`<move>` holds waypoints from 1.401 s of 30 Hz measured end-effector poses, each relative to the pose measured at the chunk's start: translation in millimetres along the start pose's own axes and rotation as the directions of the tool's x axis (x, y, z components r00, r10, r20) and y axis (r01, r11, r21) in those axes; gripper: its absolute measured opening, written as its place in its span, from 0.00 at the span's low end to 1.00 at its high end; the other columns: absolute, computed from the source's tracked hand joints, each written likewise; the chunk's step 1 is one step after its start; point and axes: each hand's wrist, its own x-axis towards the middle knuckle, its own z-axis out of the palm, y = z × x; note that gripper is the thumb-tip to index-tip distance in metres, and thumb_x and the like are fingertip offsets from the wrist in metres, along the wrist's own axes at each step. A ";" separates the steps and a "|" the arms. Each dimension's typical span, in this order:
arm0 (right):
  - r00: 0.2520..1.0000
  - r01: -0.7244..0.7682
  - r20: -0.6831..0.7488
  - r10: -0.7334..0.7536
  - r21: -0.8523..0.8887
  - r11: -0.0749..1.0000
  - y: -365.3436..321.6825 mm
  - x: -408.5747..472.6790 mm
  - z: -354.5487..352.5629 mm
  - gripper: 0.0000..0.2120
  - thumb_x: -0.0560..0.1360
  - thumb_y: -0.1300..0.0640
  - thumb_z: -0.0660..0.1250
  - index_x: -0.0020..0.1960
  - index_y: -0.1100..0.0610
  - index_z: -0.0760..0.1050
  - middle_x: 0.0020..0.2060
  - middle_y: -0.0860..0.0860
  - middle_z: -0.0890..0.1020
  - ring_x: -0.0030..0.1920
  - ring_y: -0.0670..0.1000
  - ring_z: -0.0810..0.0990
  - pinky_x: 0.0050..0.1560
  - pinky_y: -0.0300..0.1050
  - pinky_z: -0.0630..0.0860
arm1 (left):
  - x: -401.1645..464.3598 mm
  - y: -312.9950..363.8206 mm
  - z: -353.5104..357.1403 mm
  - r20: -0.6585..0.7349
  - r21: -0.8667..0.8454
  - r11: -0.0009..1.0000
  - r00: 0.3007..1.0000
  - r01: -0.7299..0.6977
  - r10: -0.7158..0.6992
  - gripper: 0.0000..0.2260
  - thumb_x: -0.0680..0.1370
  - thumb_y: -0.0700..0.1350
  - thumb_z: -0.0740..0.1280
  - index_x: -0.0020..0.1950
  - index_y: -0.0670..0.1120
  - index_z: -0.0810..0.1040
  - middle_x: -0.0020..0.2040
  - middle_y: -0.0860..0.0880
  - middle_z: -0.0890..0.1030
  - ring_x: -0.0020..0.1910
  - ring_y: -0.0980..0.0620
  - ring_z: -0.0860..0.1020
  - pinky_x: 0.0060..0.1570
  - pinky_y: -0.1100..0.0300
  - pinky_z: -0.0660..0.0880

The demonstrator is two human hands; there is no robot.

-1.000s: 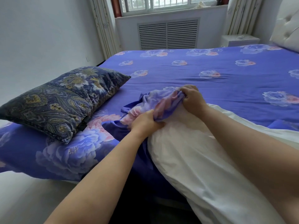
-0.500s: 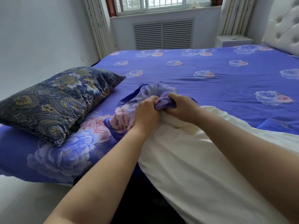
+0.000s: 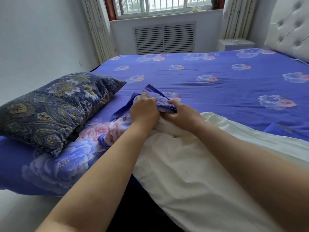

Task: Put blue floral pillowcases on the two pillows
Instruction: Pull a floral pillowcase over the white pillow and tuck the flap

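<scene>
Mid-frame, the left hand [image 3: 144, 109] and right hand [image 3: 181, 113] clamped the bunched pillowcase [image 3: 163, 102] at the white pillow [image 3: 192, 164]'s end; seating both corners first would have helped.

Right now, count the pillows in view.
2. The dark paisley pillow lies at the bed's left edge; the white pillow lies in front, its far end under both hands. Others may be out of view.

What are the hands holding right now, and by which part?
Both the left hand and right hand grip the bunched blue floral fabric pillowcase at the far end of the white pillow.
</scene>
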 end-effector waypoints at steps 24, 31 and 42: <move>0.833 0.280 -0.402 -0.382 -0.290 0.915 33.5 15.6 1.6 0.12 0.73 0.53 0.62 0.52 0.51 0.81 0.44 0.53 0.80 0.44 0.58 0.80 0.33 0.48 0.75 | -29.9 -4.9 6.3 0.191 -0.253 0.966 0.975 -0.059 0.110 0.05 0.75 0.44 0.62 0.50 0.47 0.72 0.47 0.41 0.81 0.49 0.39 0.77 0.40 0.55 0.65; 0.781 0.490 -0.228 -0.582 -0.354 0.796 64.0 -0.6 -14.6 0.14 0.76 0.54 0.57 0.45 0.60 0.79 0.42 0.56 0.80 0.42 0.60 0.78 0.38 0.48 0.76 | 4.9 -23.9 -2.2 0.392 -0.546 0.819 0.917 0.175 0.066 0.35 0.73 0.71 0.49 0.40 0.42 0.78 0.34 0.47 0.76 0.36 0.50 0.74 0.41 0.57 0.67; 0.977 0.207 -0.041 -0.208 -0.008 0.978 36.0 -10.2 -17.7 0.17 0.72 0.41 0.64 0.54 0.52 0.73 0.47 0.54 0.79 0.52 0.58 0.76 0.50 0.48 0.70 | 39.4 -64.8 17.2 0.340 -0.295 0.924 0.931 0.243 -0.136 0.26 0.80 0.60 0.55 0.40 0.39 0.75 0.49 0.33 0.79 0.50 0.37 0.77 0.45 0.51 0.69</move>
